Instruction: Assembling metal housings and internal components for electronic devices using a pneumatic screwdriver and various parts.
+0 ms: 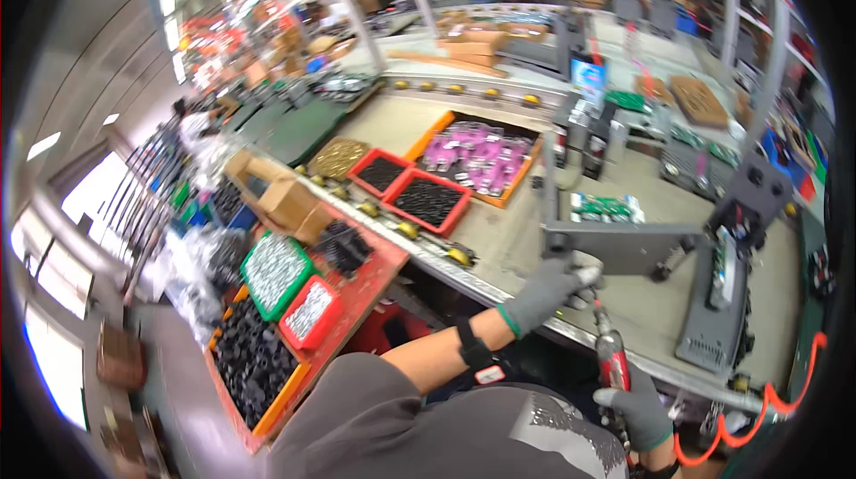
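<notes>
My right hand (pixel 640 406), in a grey glove, is wrapped round a red and silver power screwdriver (pixel 612 356) whose tip points up and away from me. My left hand (pixel 548 294), gloved too, has its fingers pinched together close to the screwdriver's tip. What those fingers hold, if anything, is too small to make out. Just beyond them is the near plate of a dark grey metal frame (pixel 620 245), raised above the bench. A dark panel with slots (pixel 713 310) joins it on the right, with a clear-wrapped part lying along it.
Red bins of black screws (pixel 432 203) and an orange-edged box of pink-wrapped parts (pixel 477 156) sit on the bench. Left of me, a red table (pixel 379 258) carries a green bin (pixel 277 272), a red bin (pixel 311 311) and black parts. An orange coiled hose (pixel 722 434) hangs at lower right.
</notes>
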A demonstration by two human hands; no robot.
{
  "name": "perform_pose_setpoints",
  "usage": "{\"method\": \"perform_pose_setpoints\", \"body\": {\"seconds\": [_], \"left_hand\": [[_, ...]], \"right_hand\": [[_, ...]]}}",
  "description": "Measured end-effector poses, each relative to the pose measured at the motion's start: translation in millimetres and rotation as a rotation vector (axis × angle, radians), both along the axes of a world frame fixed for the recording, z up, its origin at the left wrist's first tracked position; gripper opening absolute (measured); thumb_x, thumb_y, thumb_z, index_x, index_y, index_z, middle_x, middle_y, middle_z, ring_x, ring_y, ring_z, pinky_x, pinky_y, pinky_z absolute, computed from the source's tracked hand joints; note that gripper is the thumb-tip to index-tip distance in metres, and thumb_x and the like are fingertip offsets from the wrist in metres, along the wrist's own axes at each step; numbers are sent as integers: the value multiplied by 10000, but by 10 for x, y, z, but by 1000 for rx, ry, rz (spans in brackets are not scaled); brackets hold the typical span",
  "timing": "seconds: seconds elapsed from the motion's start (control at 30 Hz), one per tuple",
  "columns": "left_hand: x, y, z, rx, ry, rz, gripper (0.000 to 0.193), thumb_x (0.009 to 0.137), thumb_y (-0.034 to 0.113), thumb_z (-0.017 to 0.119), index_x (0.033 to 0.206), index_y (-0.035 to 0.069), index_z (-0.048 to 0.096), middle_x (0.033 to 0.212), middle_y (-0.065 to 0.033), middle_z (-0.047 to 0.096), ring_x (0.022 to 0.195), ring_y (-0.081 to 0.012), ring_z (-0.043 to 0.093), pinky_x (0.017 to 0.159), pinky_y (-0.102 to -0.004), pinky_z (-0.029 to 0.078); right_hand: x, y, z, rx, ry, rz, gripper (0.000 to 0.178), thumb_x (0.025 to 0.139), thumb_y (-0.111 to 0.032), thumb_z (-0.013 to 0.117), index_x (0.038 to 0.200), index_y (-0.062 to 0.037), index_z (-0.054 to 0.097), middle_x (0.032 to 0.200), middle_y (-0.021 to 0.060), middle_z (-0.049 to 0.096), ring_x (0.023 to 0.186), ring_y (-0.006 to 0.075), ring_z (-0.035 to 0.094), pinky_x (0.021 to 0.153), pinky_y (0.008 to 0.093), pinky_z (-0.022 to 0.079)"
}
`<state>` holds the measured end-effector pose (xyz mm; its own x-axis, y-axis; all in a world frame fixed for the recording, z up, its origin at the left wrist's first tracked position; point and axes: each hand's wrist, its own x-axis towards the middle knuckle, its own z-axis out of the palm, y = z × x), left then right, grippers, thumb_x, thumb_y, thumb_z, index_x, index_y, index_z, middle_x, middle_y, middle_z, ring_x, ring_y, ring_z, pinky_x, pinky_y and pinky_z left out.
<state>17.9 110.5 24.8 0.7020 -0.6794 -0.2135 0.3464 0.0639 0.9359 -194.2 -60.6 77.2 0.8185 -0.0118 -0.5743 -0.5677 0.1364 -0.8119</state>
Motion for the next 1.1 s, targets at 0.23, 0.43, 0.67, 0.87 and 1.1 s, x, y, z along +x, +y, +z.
{"method": "perform_pose_setpoints", "body": {"seconds": [0.23,0.43,0.67,0.87,1.1], "left_hand": [[-94,-47,37,33,2,59,361,1030,242,624,1304,19,553,1048,-65,703,735,-47,615,621,-193,524],[-265,127,326,371,-734,298,424,943,317,739,1296,110,626,958,-51,719,687,-103,633,625,-282,529],[364,215,865,783,-1723,178,306,803,356,784,979,130,677,917,-94,634,902,-308,610,767,-444,454],[393,-217,973,663,-1543,115,233,827,235,798,1004,95,742,815,-76,713,775,-228,673,704,-348,515],[899,-343,1102,655,-1474,50,314,924,353,689,1135,123,725,925,-113,741,869,-291,695,787,-400,528]], "right_hand": [[-1,111,-4,-42,-9,-51,440,701,-147,714,1088,9,576,734,72,583,555,161,595,482,286,507],[-20,42,-33,-30,-96,-91,444,689,-169,710,1072,12,580,732,66,582,550,162,588,484,291,503],[-110,-215,61,4,-63,-50,591,817,-231,779,1300,13,541,797,1,579,587,58,531,496,221,417],[-69,-148,10,78,-80,-46,536,803,-242,780,1234,-5,568,794,-6,572,587,46,508,499,222,412],[6,-137,-105,13,-73,-27,469,798,-294,771,1126,-17,583,758,5,569,576,67,517,499,234,426]]}}
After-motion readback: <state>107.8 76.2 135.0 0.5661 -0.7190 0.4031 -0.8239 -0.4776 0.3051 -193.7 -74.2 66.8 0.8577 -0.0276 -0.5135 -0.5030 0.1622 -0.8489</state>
